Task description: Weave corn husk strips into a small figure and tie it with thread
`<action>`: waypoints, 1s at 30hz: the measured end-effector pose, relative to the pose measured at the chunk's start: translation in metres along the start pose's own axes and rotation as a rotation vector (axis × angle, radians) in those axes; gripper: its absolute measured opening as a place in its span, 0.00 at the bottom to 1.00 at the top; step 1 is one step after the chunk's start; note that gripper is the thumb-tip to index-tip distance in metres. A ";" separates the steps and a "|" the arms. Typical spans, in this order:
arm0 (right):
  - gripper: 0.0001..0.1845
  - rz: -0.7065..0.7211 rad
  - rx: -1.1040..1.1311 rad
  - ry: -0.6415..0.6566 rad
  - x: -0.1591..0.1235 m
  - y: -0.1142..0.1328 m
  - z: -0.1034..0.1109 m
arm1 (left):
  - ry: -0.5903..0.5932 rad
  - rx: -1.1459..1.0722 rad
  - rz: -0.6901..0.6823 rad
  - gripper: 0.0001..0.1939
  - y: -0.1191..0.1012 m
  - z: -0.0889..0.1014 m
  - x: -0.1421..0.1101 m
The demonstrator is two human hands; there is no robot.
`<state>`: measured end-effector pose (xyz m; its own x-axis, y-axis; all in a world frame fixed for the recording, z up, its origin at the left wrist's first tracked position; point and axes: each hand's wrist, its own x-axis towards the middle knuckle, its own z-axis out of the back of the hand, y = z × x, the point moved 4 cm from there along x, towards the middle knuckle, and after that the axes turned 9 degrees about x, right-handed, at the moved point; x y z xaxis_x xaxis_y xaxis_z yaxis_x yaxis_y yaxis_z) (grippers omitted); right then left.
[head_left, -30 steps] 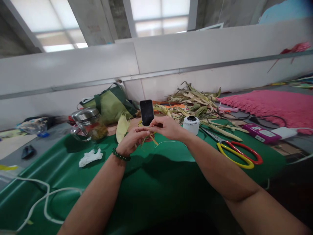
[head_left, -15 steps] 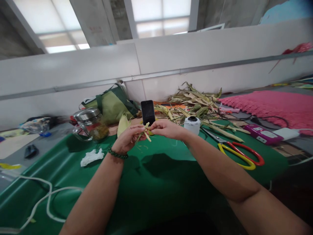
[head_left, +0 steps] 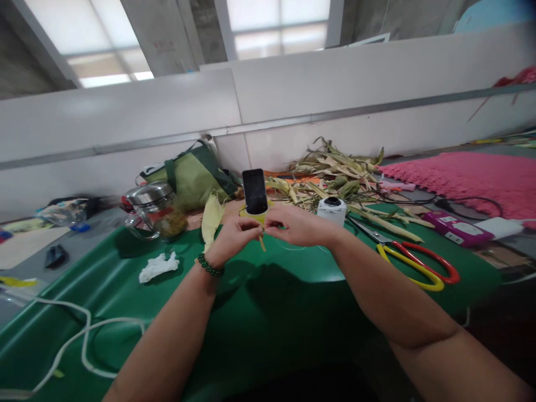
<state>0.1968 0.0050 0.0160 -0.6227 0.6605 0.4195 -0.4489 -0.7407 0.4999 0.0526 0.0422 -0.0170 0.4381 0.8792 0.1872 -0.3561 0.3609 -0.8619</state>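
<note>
My left hand point(head_left: 237, 239), with a green bead bracelet point(head_left: 210, 265) at the wrist, pinches a small corn husk strip point(head_left: 262, 243) whose pale end points down. My right hand point(head_left: 296, 226) is closed in a pinch right beside it, fingertips almost meeting the left ones; what lies between them is too small to make out. A fine thread point(head_left: 290, 247) curves over the green cloth point(head_left: 276, 324) below the right hand, near a white spool point(head_left: 331, 212). Behind my hands stands a phone point(head_left: 254, 191) on a yellow holder. A pale corn husk point(head_left: 211, 220) lies left of it.
Large scissors point(head_left: 412, 265) with red and yellow handles lie at right, beside a purple box point(head_left: 458, 228). A heap of dry husks point(head_left: 335, 166) fills the back. At left are a glass jug point(head_left: 153, 215), a green bag point(head_left: 188, 176), crumpled tissue point(head_left: 159, 268) and a white cable point(head_left: 86, 335).
Both hands have shifted slightly right and closer together. The husk strips that stuck out above and below the left fingers are now mostly hidden, with one narrow end pointing down.
</note>
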 end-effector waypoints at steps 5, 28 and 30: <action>0.09 -0.096 0.004 -0.123 0.010 -0.017 -0.001 | 0.199 -0.095 -0.005 0.03 -0.005 -0.008 -0.006; 0.12 -0.356 -0.170 -0.670 -0.009 -0.046 0.044 | -0.131 -0.165 0.096 0.13 0.000 0.023 -0.004; 0.16 -0.290 0.110 -0.536 -0.001 -0.037 0.024 | -0.116 -0.105 0.061 0.13 -0.002 0.020 -0.005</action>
<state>0.2294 0.0346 0.0149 -0.0634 0.8242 0.5628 -0.4656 -0.5232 0.7138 0.0352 0.0434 -0.0066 0.3179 0.9307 0.1812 -0.2885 0.2770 -0.9165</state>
